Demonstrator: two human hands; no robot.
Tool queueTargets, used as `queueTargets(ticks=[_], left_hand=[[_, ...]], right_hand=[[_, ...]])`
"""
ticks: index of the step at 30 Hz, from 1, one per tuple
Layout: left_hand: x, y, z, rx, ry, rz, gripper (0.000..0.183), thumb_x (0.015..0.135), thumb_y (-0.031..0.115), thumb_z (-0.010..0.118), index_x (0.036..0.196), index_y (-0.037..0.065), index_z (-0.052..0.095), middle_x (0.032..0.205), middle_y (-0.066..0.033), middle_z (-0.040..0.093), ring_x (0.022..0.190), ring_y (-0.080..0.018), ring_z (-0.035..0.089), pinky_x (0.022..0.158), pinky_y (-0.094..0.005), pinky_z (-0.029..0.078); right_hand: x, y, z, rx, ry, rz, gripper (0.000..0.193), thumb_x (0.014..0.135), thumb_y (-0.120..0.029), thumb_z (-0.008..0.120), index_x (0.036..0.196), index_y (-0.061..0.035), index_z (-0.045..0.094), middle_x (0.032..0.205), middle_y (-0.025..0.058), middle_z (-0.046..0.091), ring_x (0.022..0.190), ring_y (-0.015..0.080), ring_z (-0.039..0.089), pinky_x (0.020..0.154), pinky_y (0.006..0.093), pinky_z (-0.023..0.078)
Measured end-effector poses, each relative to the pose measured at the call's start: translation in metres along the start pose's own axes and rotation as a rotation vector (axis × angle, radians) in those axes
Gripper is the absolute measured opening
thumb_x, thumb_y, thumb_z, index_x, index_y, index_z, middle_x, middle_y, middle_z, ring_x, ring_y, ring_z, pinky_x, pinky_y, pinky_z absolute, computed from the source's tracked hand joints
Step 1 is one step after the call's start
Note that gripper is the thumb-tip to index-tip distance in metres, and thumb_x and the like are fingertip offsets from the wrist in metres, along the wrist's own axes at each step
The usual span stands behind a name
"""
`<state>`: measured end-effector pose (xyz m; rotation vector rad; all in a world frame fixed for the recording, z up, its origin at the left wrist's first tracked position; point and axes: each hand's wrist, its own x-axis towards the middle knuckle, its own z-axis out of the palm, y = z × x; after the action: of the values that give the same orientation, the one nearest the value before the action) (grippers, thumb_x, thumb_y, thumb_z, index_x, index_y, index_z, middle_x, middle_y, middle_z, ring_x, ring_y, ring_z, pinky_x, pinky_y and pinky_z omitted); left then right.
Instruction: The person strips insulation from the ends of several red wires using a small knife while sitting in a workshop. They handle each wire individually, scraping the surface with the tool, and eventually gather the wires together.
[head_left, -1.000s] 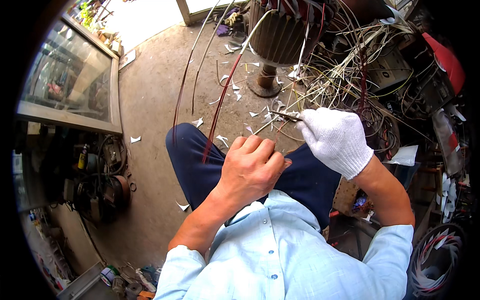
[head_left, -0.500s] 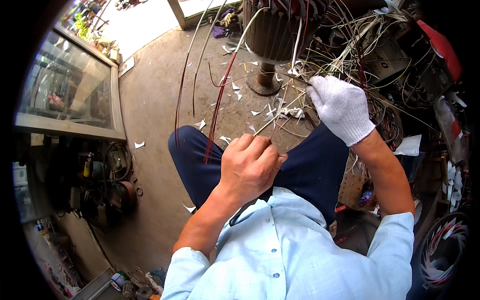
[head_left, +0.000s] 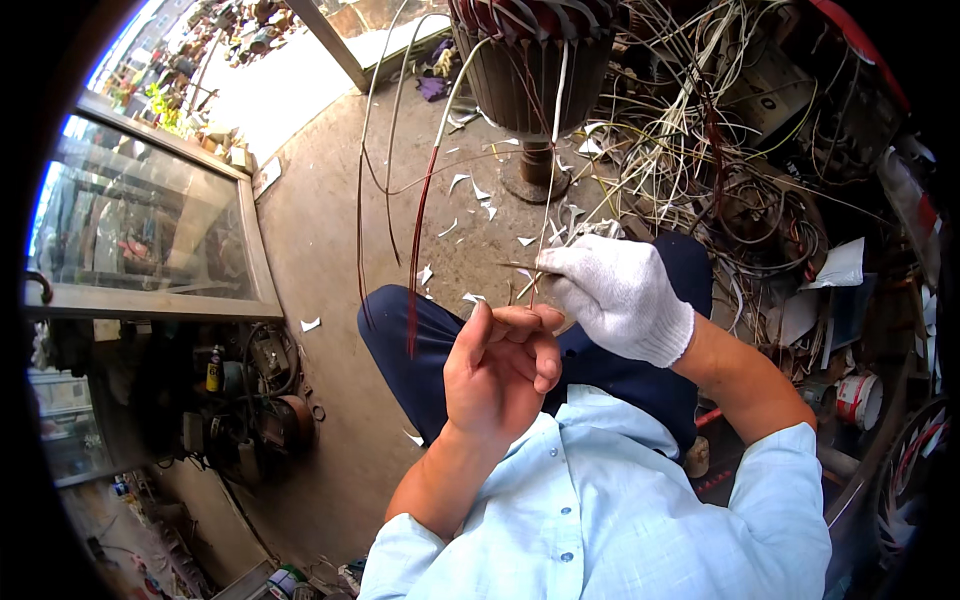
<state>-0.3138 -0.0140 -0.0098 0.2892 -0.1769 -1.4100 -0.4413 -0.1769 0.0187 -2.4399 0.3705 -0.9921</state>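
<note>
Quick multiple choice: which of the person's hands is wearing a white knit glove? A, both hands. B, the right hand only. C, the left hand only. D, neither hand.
B: the right hand wears a white knit glove and pinches thin wires, while the left hand beside it is bare.

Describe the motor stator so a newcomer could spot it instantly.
Look to the top centre of the concrete floor, just beyond the person's knees. There a dark ribbed drum, the stator, stands on a small round pedestal. Unlike the loose wire tangle to its right, it is solid, with reddish copper windings at its top.
</note>
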Motion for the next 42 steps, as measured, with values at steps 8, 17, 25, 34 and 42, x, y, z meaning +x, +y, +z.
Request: queueTargets(ticks=[8,17,25,34,42], left_hand=[[0.002,-0.006,0.015,0.059,-0.011,0.020,0.057,0.112,0.040,0.031,0.111,0.000,0.071,0.119,-0.0199,0.066,0.071,-0.0255,0.062,0.062,-0.0350,0.048],[0.003,-0.021,0.015,0.806,0.065,0.202,0.049,0.109,0.035,0.046,0.104,-0.006,0.072,0.117,-0.0239,0.071,0.079,-0.0210,0.068,0.068,-0.0295,0.052],[0.007,-0.017,0.013,0.958,-0.036,0.243,0.042,0.109,0.031,0.051,0.107,-0.005,0.073,0.117,-0.0195,0.071,0.082,-0.0167,0.067,0.071,-0.0274,0.053],[0.010,-0.007,0.005,1.466,-0.088,0.503,0.029,0.104,0.022,0.059,0.097,-0.002,0.072,0.099,-0.0172,0.070,0.075,-0.0226,0.067,0.067,-0.0294,0.053],[0.019,-0.002,0.018,2.166,-0.233,0.822,0.023,0.076,0.015,0.081,0.075,0.007,0.060,0.077,-0.0067,0.058,0.062,-0.0229,0.054,0.054,-0.0368,0.044]], right_hand=[[0.017,0.064,0.005,-0.135,0.290,0.226,0.014,0.093,-0.017,0.073,0.104,-0.0075,0.073,0.087,0.0125,0.072,0.078,0.0331,0.071,0.068,0.0403,0.057],[0.061,0.040,-0.014,-0.245,0.206,0.081,0.042,0.084,-0.033,0.084,0.114,-0.0088,0.069,0.095,0.0106,0.068,0.079,0.0294,0.071,0.070,0.0383,0.058],[0.106,0.050,-0.030,-0.228,0.131,0.109,0.024,0.089,-0.026,0.079,0.103,-0.0072,0.073,0.072,0.0083,0.069,0.065,0.0249,0.070,0.060,0.0373,0.055],[0.039,0.003,-0.051,-0.050,-0.014,0.241,0.020,0.094,-0.023,0.074,0.102,-0.0062,0.066,0.090,0.0107,0.067,0.078,0.0278,0.073,0.069,0.0375,0.058],[0.038,0.021,-0.052,-0.622,-0.335,-0.175,0.014,0.092,-0.024,0.068,0.089,-0.0119,0.062,0.076,0.0076,0.059,0.067,0.0281,0.066,0.057,0.0410,0.051]])
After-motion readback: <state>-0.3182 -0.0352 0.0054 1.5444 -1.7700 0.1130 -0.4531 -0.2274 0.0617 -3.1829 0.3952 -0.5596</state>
